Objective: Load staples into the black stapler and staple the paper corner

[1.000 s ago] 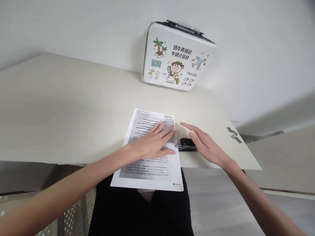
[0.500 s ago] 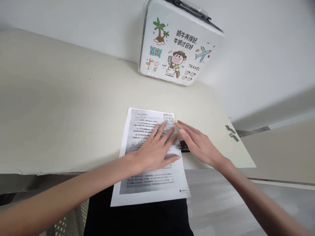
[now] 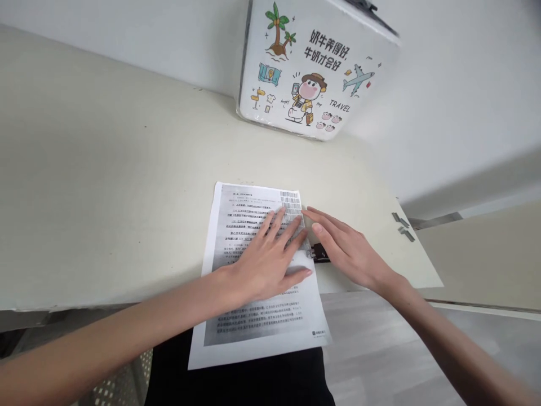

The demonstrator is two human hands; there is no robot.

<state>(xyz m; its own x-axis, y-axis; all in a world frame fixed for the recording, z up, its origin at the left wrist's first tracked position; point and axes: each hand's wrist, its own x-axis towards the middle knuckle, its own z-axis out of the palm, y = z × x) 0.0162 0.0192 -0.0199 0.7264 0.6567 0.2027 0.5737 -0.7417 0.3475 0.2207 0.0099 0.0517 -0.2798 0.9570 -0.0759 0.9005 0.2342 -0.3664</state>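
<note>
**Closing in on the paper [image 3: 257, 321] with the right hand [image 3: 353, 254]**

Bringing the right hand nearer the paper's right border than a second ago, now holding its fingertips just beside that border, and covering more of the black stapler [image 3: 320, 251]. Keeping the left hand [image 3: 266, 265] spread flat on the print, as before, and so probably guarding against a slip. Apparently having the paper steadied and the stapler close by for the work in hand, but not showing clearly any overlap between the two.

Fanning out the left fingers, released and gripping nothing. Stretching the right fingers straight and close together, released as well; hiding any contact with the stapler under the palm, and so not letting that be told.

Resting the paper at the front edge of the tabletop [image 3: 127, 186], left of the front right corner, and hanging its lower part over that edge, above black clothing [image 3: 253, 383]. Leaving the stapler just beside the paper, also close to the front edge.

Standing the case [image 3: 315, 70] at the back edge, before the wall [image 3: 139, 34], and leaving two grey strips [image 3: 406, 234] by the right edge. Blocking the view chiefly with the hands themselves; possibly risking a bend at the unsupported overhang.
</note>
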